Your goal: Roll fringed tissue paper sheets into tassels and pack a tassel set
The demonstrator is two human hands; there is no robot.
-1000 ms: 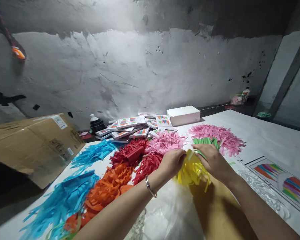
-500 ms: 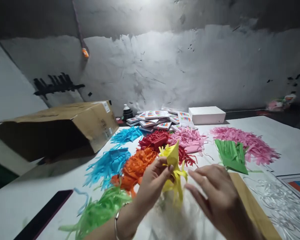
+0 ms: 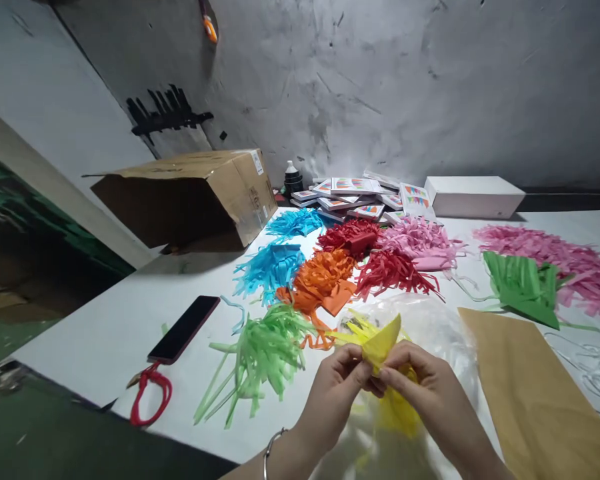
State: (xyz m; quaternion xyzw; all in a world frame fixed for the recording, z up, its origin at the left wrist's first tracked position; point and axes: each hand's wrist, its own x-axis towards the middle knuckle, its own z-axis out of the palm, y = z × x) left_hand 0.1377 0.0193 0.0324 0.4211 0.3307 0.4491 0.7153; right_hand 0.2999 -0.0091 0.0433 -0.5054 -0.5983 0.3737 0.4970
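Both hands meet at a yellow paper tassel (image 3: 384, 340) with fringed strips and a flat pointed top. My left hand (image 3: 337, 393) pinches it from the left between thumb and fingers; a bracelet circles that wrist. From the right, my right hand (image 3: 425, 387) pinches the same tassel, its thumb and finger close to the left fingertips. Beneath the hands lies a clear plastic bag (image 3: 445, 333), with more yellow strips showing at it. Orange tassels (image 3: 325, 277) and a light green bundle of strips (image 3: 267, 353) lie just beyond and left of the hands.
An open cardboard box (image 3: 230, 200) lies on its side at back left. A phone (image 3: 185, 330) with a red cord rests near the left edge. Blue, red and pink tassels (image 3: 420, 240) spread before stacked flat packs (image 3: 355, 190) and a white box (image 3: 473, 197). Brown paper (image 3: 540, 393) lies right.
My right hand, apart from the tassel before, now pinches it beside my left. The tassel top tilts to the right. The camera view has turned left and down, showing the table's left edge.
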